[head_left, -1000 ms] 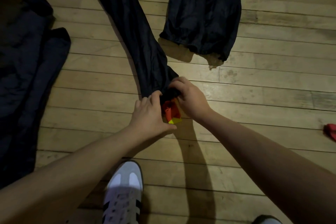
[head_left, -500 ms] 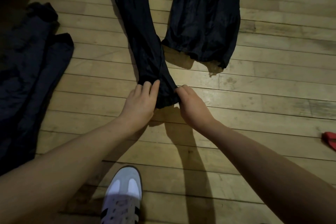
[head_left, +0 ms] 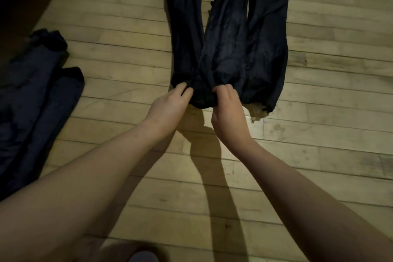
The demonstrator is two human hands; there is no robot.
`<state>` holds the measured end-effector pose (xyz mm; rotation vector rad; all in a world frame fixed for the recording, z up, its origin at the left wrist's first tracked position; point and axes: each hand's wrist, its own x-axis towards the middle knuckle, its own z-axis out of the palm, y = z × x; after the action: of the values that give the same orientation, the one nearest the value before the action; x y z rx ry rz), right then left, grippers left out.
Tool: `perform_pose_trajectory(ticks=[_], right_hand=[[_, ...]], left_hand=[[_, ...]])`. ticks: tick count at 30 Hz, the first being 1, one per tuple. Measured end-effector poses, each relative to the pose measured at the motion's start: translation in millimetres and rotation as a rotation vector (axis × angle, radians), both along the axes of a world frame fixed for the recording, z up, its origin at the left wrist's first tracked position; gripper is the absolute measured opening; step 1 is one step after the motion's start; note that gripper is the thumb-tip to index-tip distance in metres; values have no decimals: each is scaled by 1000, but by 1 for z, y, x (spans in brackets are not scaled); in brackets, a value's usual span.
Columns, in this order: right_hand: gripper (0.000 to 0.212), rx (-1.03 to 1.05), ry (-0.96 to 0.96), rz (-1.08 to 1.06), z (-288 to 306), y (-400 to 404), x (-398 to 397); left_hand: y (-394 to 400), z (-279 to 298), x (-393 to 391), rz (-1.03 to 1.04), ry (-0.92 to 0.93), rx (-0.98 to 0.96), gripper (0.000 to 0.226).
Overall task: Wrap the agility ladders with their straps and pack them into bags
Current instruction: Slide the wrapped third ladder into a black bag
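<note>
Single head-worn wide-angle view, from above, facing forward and steeply down at the plank floor [head_left: 319, 155]: forearms enter from 6 o'clock, dark bags [head_left: 229, 38] lie near at 12, more dark fabric [head_left: 32, 102] at 9.

Bare floor [head_left: 319, 155] lying open to my right; dark bags [head_left: 265, 38] blocking ahead, another bag pile [head_left: 32, 102] crowding my left.

Three bags [head_left: 227, 34] side by side on floor [head_left: 319, 155], more bags [head_left: 36, 95] left
</note>
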<state>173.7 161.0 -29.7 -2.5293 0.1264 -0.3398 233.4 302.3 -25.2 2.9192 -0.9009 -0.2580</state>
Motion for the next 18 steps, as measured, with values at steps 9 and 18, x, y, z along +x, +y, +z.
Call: perform_pose_trajectory(ticks=[9,18], right_hand=[[37,-125,24,-37,-22,-13,28],[44,-105,268,-59,-23,-14,13]], left_hand=[[-26,2,70,28,-219,136,21],[-21,-20,38,115,-62,-12,26]])
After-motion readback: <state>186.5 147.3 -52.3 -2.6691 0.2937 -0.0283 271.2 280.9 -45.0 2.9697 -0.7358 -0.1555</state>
